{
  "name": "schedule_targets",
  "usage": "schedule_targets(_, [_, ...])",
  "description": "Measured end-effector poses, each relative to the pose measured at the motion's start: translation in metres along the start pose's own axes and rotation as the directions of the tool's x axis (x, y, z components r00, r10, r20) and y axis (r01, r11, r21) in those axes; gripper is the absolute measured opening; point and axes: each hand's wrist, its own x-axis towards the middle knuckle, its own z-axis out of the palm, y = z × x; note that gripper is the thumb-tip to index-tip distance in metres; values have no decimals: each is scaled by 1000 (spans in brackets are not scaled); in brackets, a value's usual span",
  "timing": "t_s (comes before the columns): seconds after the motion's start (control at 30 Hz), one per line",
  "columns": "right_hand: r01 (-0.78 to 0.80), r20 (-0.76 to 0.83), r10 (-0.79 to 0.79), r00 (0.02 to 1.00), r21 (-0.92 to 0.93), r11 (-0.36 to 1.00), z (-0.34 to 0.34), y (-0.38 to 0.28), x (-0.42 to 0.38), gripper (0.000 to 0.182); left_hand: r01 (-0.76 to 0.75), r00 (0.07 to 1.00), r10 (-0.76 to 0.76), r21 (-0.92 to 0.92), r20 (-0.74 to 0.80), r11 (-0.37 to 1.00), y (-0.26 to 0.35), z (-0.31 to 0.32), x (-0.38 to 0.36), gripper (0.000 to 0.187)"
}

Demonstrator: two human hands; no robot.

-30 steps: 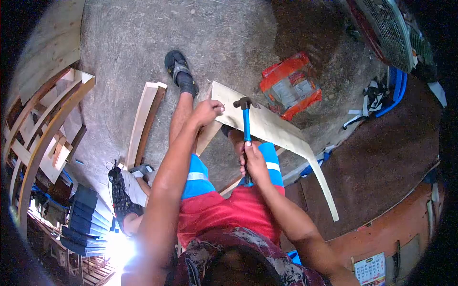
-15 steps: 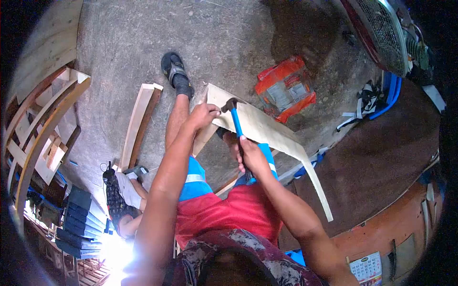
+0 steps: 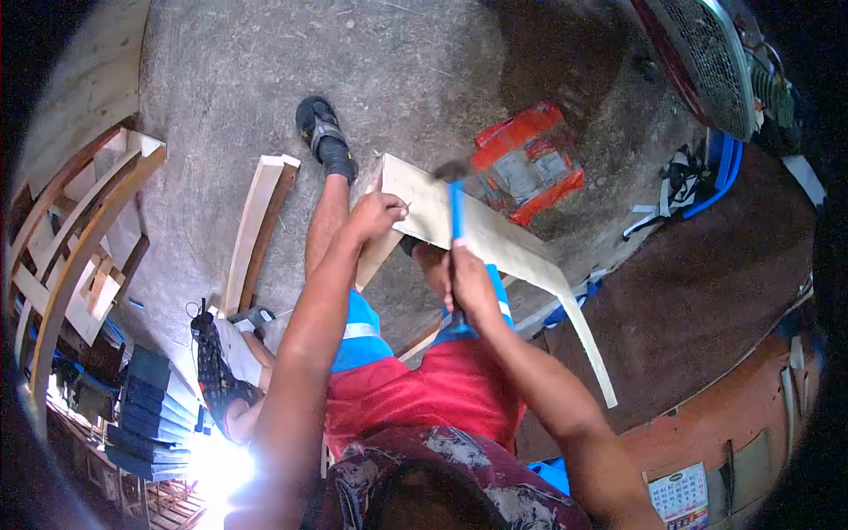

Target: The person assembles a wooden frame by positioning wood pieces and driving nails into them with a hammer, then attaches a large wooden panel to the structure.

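Note:
My right hand (image 3: 471,284) is wrapped round the blue and black handle of a hammer (image 3: 457,212). The hammer's head is blurred by motion, above the wooden panel and to the right of my other hand. At the panel's left end, my left hand (image 3: 376,217) pinches what looks like a thin nail (image 3: 407,207), partly hidden by the fingertips. The pale, curved wooden panel (image 3: 503,230) sits on a wooden frame between my legs, sloping down to the right into a narrow strip.
Beyond the panel, an orange plastic package (image 3: 530,168) lies on the concrete floor. A curved wooden piece (image 3: 256,234) stands left of my leg, with a larger curved wooden frame (image 3: 84,238) farther left. Another person's arm (image 3: 243,415) shows at lower left, near a bright glare.
The hammer has swung away from my left hand, its head going up and to the right. My left hand stays in place at the panel's end.

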Motion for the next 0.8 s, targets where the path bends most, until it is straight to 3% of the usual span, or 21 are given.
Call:
schedule_targets(0.07, [-221, 100, 224, 969, -42, 974, -13, -5, 5, 48, 0, 1000, 0, 19, 12, 1000, -4, 3, -1, 21])
schedule_targets(0.1, [-211, 106, 215, 971, -45, 976, -14, -8, 5, 48, -2, 1000, 3, -43, 10, 999, -7, 3, 2, 19])
schedule_targets(0.17, [-69, 6, 69, 998, 139, 988, -15, -5, -7, 49, 6, 1000, -5, -94, 12, 996, -7, 1, -4, 18])
schedule_targets(0.23, [18, 4, -19, 1000, 159, 987, -16, 1, -16, 48, 164, 957, -220, -272, -189, 948, 7, -5, -5, 32])
schedule_targets(0.27, [84, -2, -85, 996, 169, 982, -15, 7, -22, 48, 166, 958, -218, -262, -187, 951, 9, -8, -1, 32])
schedule_targets(0.33, [107, -18, -105, 994, 174, 979, -11, 15, -28, 46, 286, 956, -270, 152, -116, 946, -11, -18, 25, 46])
schedule_targets(0.37, [93, 39, -99, 994, 129, 987, -11, 17, -31, 46, 284, 956, -267, 159, -121, 945, -63, -7, 50, 46])
schedule_targets(0.43, [-12, 119, -1, 993, 111, 994, -6, 23, -28, 48, 306, 941, -338, 444, -8, 842, -142, 36, 116, 55])
schedule_targets(0.47, [-55, 124, 45, 991, 85, 995, -3, 18, -29, 49, 485, 874, -461, 341, -154, 805, -21, 2, 56, 48])
schedule_targets(0.53, [-110, 54, 109, 993, 25, 994, 2, 3, -26, 48, 557, 828, -499, 264, -256, 787, -19, 7, 60, 40])
schedule_targets(0.57, [-130, 43, 128, 991, 41, 991, 5, -5, -24, 48, 555, 831, -505, 280, -234, 783, -17, 2, 63, 40])
schedule_targets(0.63, [-6, -61, 9, 998, 47, 999, 8, -21, -22, 47, 622, 783, -590, 214, -197, 753, -12, -6, 65, 40])
schedule_targets(0.67, [53, -115, -37, 993, 135, 989, 12, -28, -20, 45, 634, 773, -610, 213, -176, 743, -19, -3, 59, 40])
schedule_targets(0.73, [2, -151, 18, 988, 133, 991, 18, -37, -14, 46, 611, 790, -598, 253, -136, 750, -22, -13, 67, 58])
schedule_targets(0.77, [0, -154, 20, 988, 131, 991, 19, -39, -5, 46, 649, 760, -626, 236, -173, 723, -14, -15, 69, 56])
schedule_targets(0.8, [-182, -61, 190, 980, 110, 977, 18, -36, -1, 46, 654, 756, -635, 232, -159, 720, -9, -16, 65, 56])
